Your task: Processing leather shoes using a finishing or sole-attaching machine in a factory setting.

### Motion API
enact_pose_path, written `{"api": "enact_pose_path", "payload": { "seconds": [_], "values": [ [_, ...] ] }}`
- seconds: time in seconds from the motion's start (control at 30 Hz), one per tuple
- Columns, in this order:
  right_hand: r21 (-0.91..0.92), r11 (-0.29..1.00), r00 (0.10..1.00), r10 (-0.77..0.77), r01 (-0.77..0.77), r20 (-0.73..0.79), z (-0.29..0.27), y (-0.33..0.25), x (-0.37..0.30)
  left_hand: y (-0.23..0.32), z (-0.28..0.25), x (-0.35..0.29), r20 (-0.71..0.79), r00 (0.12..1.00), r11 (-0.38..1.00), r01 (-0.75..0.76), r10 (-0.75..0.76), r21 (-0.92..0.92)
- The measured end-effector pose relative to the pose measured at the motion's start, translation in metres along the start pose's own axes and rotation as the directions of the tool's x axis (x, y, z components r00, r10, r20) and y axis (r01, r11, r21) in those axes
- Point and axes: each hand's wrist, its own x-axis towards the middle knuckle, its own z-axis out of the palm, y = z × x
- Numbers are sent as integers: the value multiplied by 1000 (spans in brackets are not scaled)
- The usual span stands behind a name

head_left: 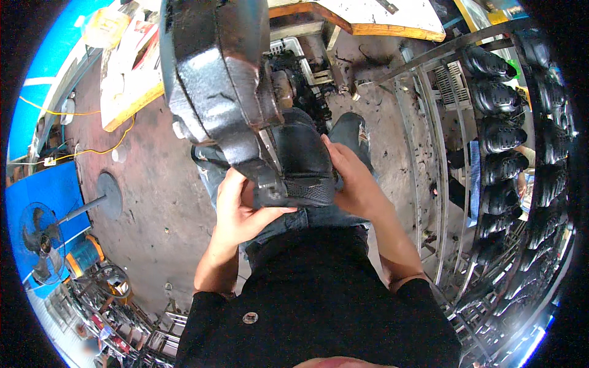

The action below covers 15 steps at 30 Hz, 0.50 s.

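Note:
A black shoe (302, 150) sits between my hands, close against the head of a grey-and-black machine (211, 80). My left hand (240, 211) grips the shoe's near left side, with its thumb stretched along the near end below the machine's nose. On the opposite side my right hand (354, 178) is pressed to the shoe, fingers pointing away from me. The machine's nose covers the shoe's left part. What the left fingertips touch is hidden behind it.
A rack with rows of black shoes (503, 135) stands on the right. Beyond the machine is a white crate (288, 46) of dark pieces. White-topped, wood-edged tables (392, 15) are at the back. A standing fan (46, 242) and a yellow cord (116, 147) are left.

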Motion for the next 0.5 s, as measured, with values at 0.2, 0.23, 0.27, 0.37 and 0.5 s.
{"api": "enact_pose_path", "payload": {
  "seconds": [0.2, 0.23, 0.27, 0.37, 0.5],
  "values": [
    [-106, 994, 1000, -3, 3, 7, -9, -4, 2, -6, -1, 0, 26, 999, 999, 30, -29, -36],
    [-65, 998, 1000, -3, 1, -19, -3, 2, 3, -4, 0, 4, 23, 999, 999, 25, -24, -37],
    [-23, 1000, 999, -1, 0, -45, 1, 7, 3, 0, 1, 10, 23, 1000, 1000, -6, 6, 6],
    [32, 998, 998, 47, -45, -36, 9, 10, -1, -3, -6, 9, 67, 998, 999, -23, 19, 46],
    [-122, 992, 1000, 10, -13, -29, -8, -11, 4, -3, -6, -3, 23, 998, 995, 63, -61, -72]
  ]
}}
